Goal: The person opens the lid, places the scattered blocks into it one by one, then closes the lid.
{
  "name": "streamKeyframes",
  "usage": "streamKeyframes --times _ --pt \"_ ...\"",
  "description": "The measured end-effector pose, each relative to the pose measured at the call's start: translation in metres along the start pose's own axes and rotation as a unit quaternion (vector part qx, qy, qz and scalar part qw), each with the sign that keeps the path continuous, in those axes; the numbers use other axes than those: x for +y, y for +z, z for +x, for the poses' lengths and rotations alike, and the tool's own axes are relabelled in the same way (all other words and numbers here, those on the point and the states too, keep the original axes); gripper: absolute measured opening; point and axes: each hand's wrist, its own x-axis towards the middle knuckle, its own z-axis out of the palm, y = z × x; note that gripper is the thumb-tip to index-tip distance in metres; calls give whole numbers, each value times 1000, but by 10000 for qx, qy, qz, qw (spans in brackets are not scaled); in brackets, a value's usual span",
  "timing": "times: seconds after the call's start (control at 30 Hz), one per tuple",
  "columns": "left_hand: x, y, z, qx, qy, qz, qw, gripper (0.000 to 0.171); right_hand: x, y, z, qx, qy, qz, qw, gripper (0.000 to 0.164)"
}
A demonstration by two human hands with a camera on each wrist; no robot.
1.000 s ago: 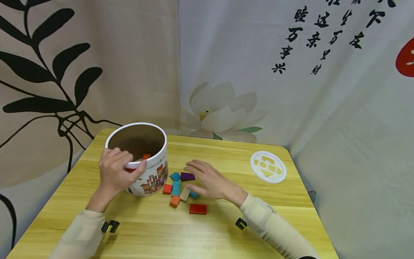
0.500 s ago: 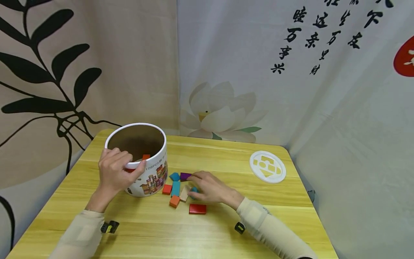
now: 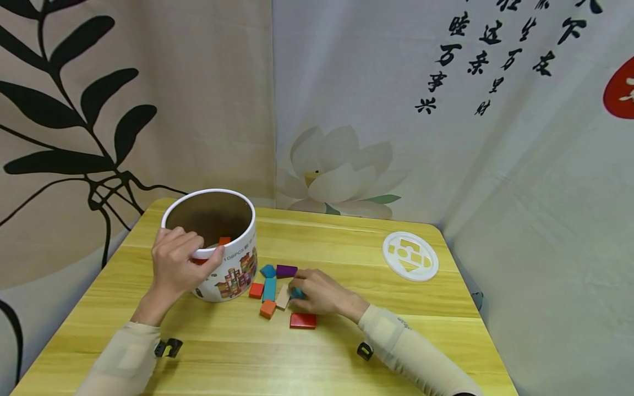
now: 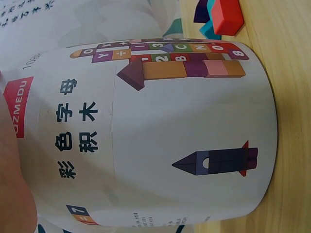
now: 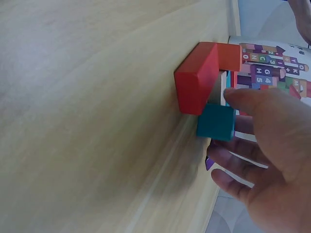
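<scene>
My left hand [image 3: 180, 261] grips the near rim of a large white printed bucket [image 3: 242, 272], thumb outside and fingers over the edge. An orange block [image 3: 224, 240] shows inside it. Beside the bucket my right hand [image 3: 324, 294] has its thumb and fingers around a teal block [image 5: 215, 121], at the right of a small group of toy blocks. Close to those fingers lie a purple block [image 3: 286, 271] and a plain wooden block [image 3: 282, 297]. A red rectangular block [image 3: 302, 320] lies just in front of the hand.
Between bucket and right hand sit a long blue block [image 3: 269, 289], a blue angled block [image 3: 268, 270], a red block [image 3: 256, 290] and an orange block [image 3: 267, 309]. A white disc with cut-out shapes [image 3: 386, 256] lies at the table's back right. Curtains hang behind the table [image 3: 238, 352].
My right hand has come down and slightly nearer, its fingers closing around the teal block. The left hand and the bucket have stayed in place.
</scene>
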Motion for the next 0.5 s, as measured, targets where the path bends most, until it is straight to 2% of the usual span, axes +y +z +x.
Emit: streamKeyframes --times 0.27,0.5 --pt "0 0 -1 -7 -12 19 10000 52 0 3 -2 -273 261 80 9993 34" --pt "1 0 -1 9 -17 2 10000 52 -2 0 -3 -400 385 233 9982 29"
